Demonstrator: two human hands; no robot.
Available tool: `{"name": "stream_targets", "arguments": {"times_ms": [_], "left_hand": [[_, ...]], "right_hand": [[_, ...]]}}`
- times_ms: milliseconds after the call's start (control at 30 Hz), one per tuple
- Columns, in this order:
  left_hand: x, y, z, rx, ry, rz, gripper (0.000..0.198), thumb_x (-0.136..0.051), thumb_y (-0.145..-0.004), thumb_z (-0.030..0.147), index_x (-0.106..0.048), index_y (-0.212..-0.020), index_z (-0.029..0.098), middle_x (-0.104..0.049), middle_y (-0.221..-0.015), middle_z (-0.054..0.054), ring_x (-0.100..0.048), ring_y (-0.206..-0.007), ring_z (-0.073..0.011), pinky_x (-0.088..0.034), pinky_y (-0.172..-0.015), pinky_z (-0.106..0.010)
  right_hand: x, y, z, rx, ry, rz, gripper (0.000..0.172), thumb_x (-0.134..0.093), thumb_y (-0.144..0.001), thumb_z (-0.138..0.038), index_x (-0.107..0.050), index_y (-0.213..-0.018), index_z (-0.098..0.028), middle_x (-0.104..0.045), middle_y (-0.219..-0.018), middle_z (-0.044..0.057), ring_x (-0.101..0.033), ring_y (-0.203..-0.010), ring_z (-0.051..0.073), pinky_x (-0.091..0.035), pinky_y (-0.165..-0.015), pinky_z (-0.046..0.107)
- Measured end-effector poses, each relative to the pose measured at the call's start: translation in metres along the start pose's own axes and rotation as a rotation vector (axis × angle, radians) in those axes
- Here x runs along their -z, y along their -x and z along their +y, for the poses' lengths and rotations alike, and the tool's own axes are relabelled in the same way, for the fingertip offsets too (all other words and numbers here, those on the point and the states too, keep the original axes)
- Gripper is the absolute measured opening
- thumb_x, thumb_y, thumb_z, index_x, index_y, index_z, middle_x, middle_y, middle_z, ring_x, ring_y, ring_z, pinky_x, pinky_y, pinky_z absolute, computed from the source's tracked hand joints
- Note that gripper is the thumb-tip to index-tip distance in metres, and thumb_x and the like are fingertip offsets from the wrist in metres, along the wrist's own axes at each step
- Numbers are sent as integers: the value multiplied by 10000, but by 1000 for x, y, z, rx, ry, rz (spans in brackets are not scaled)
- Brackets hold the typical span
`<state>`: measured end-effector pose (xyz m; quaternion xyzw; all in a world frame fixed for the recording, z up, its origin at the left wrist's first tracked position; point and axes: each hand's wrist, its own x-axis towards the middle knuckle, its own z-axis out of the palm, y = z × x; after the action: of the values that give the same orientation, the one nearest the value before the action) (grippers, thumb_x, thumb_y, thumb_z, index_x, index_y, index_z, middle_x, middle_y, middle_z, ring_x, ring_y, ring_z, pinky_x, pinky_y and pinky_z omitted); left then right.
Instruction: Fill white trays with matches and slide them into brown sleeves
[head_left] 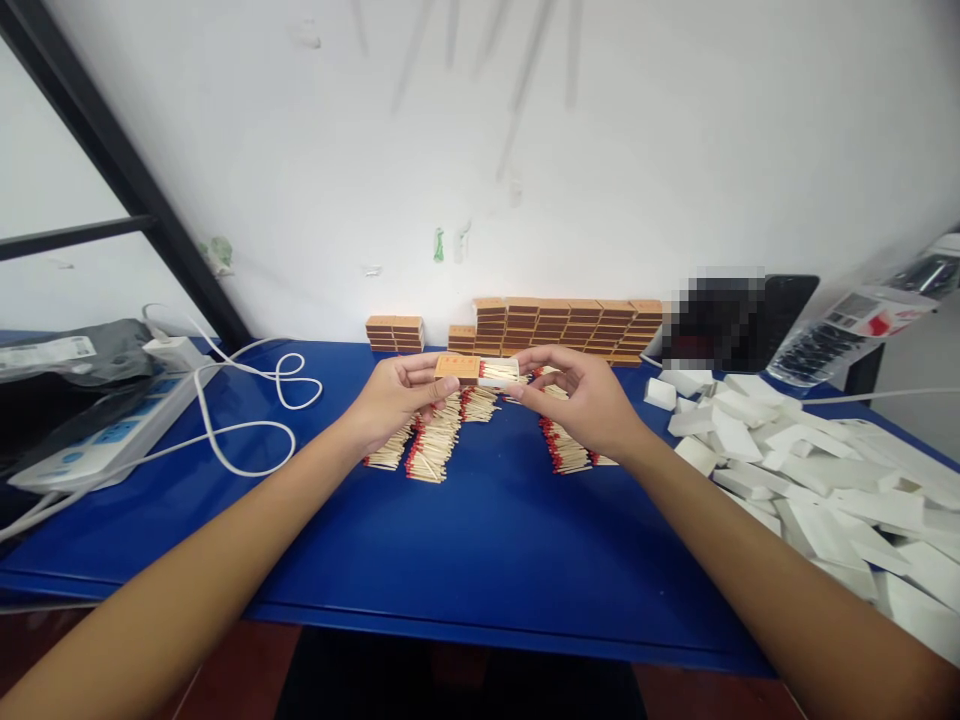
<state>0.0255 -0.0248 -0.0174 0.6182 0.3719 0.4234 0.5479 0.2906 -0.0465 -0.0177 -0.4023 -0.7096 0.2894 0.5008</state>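
Note:
My left hand (391, 400) is closed around the orange-brown matchbox sleeve (456, 368), its thumb on the near side. Out of the sleeve's right end sticks a white inner tray (501, 382) full of matches with red heads. My right hand (589, 395) pinches the right end of that tray between thumb and fingers. The half-open box is held level above the blue table (480, 540). Beneath and behind the hands lie bundles of loose matches (431, 450) on the left and more matches (564, 450) on the right, partly hidden by the hands.
Stacked matchboxes (570, 325) line the wall, with a smaller stack (394, 333) to their left. White empty trays (817, 470) are heaped at right, near a phone (780, 320) and a plastic bottle (862, 320). A power strip (112, 430) and white cable (214, 440) lie at left.

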Motion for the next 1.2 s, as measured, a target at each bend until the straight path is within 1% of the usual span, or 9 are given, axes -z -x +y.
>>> {"name": "stream_targets", "arguments": {"times_ms": [100, 233, 433, 633, 800, 933, 1000, 1067, 1200], "left_hand": [[-1, 0, 0, -4, -7, 11, 560, -937, -762, 465, -808, -1232, 189, -780, -963, -97, -553, -615, -100, -434, -504, -206], [-3, 1, 1, -22, -39, 15, 553, -926, -776, 463, -806, -1246, 198, -790, -963, -96, -558, -610, -105, -414, -494, -209], [-6, 2, -1, -35, -40, 1, 530, -927, -779, 441, -811, -1243, 211, -805, -959, -94, -582, -621, -109, -429, -525, -214], [-8, 3, -1, 6, -11, 25, 568, -943, -753, 458, -810, -1248, 213, -791, -916, -88, -579, -619, -110, -413, -494, -201], [-9, 4, -1, 5, 7, 26, 532, -940, -759, 458, -819, -1201, 188, -771, -868, -80, -569, -615, -103, -421, -498, -195], [-8, 3, -2, 15, 21, 24, 558, -939, -768, 452, -805, -1247, 199, -779, -913, -80, -573, -624, -100, -430, -497, -193], [-8, 3, -3, 11, 27, 29, 582, -941, -768, 453, -796, -1272, 203, -780, -919, -79, -565, -618, -96, -426, -491, -192], [-7, 3, -2, 7, 28, 30, 582, -939, -774, 459, -794, -1276, 201, -776, -902, -74, -556, -614, -91, -420, -489, -188], [-7, 3, -1, 16, 39, 33, 561, -941, -781, 456, -801, -1257, 195, -771, -890, -68, -543, -618, -77, -418, -500, -176]], "right_hand": [[-1, 1, -2, 18, 10, 5, 452, -863, -811, -509, -743, -1130, -211, -756, -1087, 100, -698, -1002, 247, -620, -757, 374], [-2, 3, -8, 143, 131, -13, 379, -748, -931, -437, -721, -1268, -264, -742, -1225, 97, -688, -1071, 243, -623, -797, 388], [-4, 7, -9, 363, 318, -56, 251, -679, -994, -329, -782, -1222, -315, -725, -1245, 91, -674, -1199, 279, -561, -1047, 519], [-5, 8, -4, 441, 415, -61, 291, -653, -1004, -294, -781, -1266, -310, -712, -1271, 108, -680, -1190, 281, -565, -1017, 514], [-3, 9, -8, 406, 426, -93, 295, -607, -1037, -309, -780, -1273, -343, -696, -1310, 103, -663, -1201, 280, -566, -1009, 531], [-4, 10, -10, 353, 354, -98, 329, -608, -1042, -326, -741, -1342, -336, -686, -1330, 98, -648, -1236, 268, -563, -1041, 507], [-5, 9, -11, 278, 297, -65, 383, -624, -1035, -364, -691, -1408, -315, -699, -1318, 100, -665, -1181, 254, -602, -967, 459], [-7, 8, -10, 157, 244, -22, 447, -662, -1008, -429, -666, -1426, -271, -727, -1269, 110, -687, -1092, 244, -631, -845, 407], [-8, 6, -7, -41, 122, -4, 512, -743, -930, -527, -701, -1312, -188, -779, -1101, 116, -730, -954, 238, -619, -721, 363]]}}
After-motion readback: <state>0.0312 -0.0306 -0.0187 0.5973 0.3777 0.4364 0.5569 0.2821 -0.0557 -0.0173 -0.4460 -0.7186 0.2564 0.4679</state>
